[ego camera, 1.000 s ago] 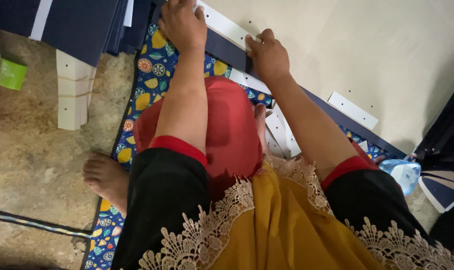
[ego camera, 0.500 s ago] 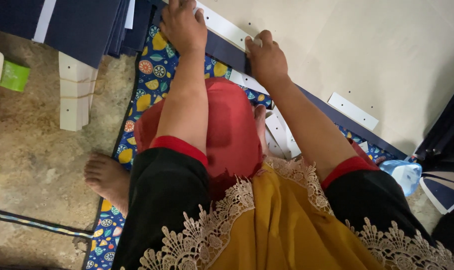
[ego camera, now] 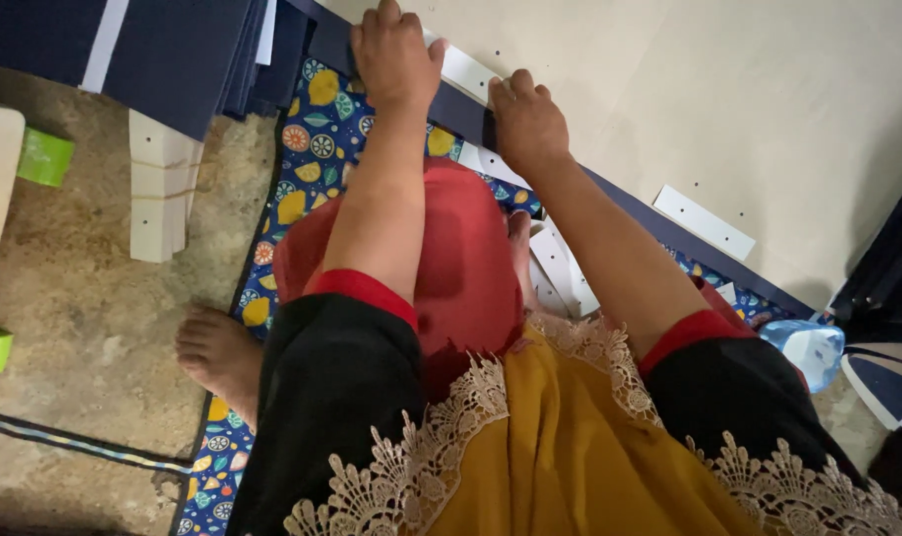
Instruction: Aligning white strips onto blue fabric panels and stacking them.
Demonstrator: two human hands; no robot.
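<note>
Your left hand (ego camera: 396, 55) is curled over the top edge of the long dark navy board (ego camera: 461, 104), its grip clenched on that edge with the fingers folded down the far side. Your right hand (ego camera: 525, 124) sits just beside it, lower along the same edge, knuckles bent and its grip likewise closed on the navy board. That board runs diagonally from the upper left toward the lower right, standing on edge against the large flat cream panel (ego camera: 729, 99), which fills the upper right.

Small white rectangular strips (ego camera: 704, 221) lie on the cream panel, and one shows between your hands. Under your forearms lies a blue floor mat printed with fruit slices (ego camera: 307, 149), and your bare foot (ego camera: 218, 352) rests at its left border on the rough concrete floor (ego camera: 84, 298). A stack of dark navy panels (ego camera: 163, 50) lies at the upper left, a pale wooden block (ego camera: 158, 194) below it.
</note>
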